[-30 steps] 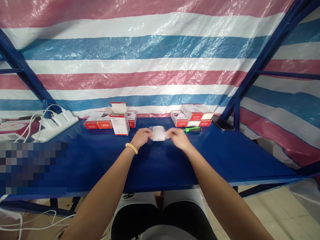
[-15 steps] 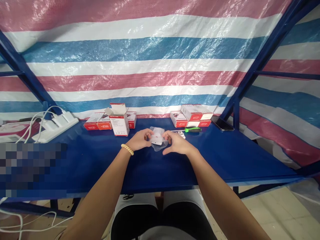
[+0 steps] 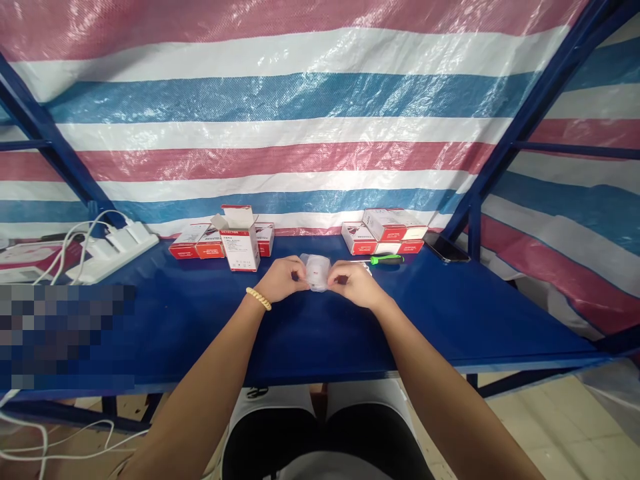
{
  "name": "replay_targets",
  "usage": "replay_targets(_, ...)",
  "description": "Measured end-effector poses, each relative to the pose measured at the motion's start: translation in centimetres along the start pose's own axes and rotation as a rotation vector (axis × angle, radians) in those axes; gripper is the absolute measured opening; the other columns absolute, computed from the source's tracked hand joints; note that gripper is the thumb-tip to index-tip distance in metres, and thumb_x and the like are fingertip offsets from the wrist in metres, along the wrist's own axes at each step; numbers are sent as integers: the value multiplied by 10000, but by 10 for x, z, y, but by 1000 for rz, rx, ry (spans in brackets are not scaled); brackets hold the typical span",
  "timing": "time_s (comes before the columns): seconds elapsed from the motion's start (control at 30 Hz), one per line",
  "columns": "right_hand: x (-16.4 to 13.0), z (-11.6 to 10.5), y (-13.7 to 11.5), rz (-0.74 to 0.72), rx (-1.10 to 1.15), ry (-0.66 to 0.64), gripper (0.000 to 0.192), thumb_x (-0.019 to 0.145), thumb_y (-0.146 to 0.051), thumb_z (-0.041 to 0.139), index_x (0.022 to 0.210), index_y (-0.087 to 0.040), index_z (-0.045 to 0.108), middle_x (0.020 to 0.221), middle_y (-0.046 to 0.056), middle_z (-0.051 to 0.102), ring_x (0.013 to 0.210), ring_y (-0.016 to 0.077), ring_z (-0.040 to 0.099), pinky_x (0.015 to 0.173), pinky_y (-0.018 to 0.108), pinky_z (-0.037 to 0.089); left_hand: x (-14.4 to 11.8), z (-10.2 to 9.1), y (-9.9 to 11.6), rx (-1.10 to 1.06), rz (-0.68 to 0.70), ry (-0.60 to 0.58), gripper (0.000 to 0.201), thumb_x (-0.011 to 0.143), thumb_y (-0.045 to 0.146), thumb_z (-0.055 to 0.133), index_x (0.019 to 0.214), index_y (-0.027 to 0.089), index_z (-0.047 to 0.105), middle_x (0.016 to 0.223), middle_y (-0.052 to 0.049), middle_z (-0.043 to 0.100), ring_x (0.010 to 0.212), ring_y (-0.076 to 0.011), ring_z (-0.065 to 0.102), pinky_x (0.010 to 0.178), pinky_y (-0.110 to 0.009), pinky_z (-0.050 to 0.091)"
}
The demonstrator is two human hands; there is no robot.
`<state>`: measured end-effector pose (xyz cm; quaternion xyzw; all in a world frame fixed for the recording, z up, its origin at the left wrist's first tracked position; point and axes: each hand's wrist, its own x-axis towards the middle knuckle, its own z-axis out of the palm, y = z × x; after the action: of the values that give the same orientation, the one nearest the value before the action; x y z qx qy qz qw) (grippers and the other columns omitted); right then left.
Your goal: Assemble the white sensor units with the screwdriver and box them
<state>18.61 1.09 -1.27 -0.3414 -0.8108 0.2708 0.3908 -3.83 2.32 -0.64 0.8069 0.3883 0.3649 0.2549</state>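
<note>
A small white device (image 3: 317, 272) in a clear plastic bag lies between my hands, low over the blue table. My left hand (image 3: 285, 278) pinches the bag's left side, thumb against curled fingers. On the other side my right hand (image 3: 350, 280) pinches the bag's right edge in the same way. Just behind my right hand lies a screwdriver (image 3: 387, 259) with a green and black handle. A small white part beside it is mostly covered by that hand. An opened white and red box (image 3: 240, 247) stands upright, flap raised, left of and beyond my left hand.
More red and white boxes (image 3: 197, 241) lie behind the upright one, and a stack of similar boxes (image 3: 385, 230) sits at the back right. A phone (image 3: 447, 247) lies by the right frame post. A white power strip (image 3: 117, 253) with cables occupies the left end of the blue table (image 3: 450, 313).
My right hand has closed from a loose spread to a pinch on the bag. The bag's loose front edge is now drawn in around the device.
</note>
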Motion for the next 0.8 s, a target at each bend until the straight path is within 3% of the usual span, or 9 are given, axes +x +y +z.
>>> replay_targets(0.17,3,4,6,67,171,195,59,757,-250,649,772,-195,632,761,22,649,688,143,582,640,279,444,1,8,3,-118,-7,259,189,687,321,759,626,180,650,693,-5,650,611,-117,546,602,-255,426)
replay_targets(0.3,5,8,8,123,207,366,426,612,-320,800,971,-223,592,782,-11,609,614,118,519,538,248,409,3,17,6,-201,-50,440,227,686,370,758,627,181,647,633,1,640,588,-122,549,579,-256,431)
replay_targets(0.43,6,9,7,92,145,388,260,676,-408,767,743,-210,613,670,-11,567,581,119,496,541,266,418,4,21,6,-244,-101,490,237,686,386,758,644,180,649,627,6,636,591,-124,560,587,-259,440)
replay_targets(0.5,7,9,6,71,184,426,275,696,-439,750,656,-205,611,682,9,598,601,129,529,566,282,441,4,21,6,-250,-106,500,229,695,383,752,658,180,653,644,3,646,608,-128,574,604,-263,453)
replay_targets(0.63,8,8,2,57,335,488,329,632,-459,802,601,-201,599,767,36,669,650,148,599,598,299,483,4,21,9,-206,-64,553,229,702,375,747,656,181,634,681,0,657,639,-131,585,629,-266,466)
replay_targets(0.8,7,7,-2,104,386,487,374,623,-467,808,592,-195,552,721,28,679,482,97,515,479,270,419,4,22,15,-158,-140,628,287,687,408,752,627,188,577,587,27,597,575,-120,542,559,-248,427)
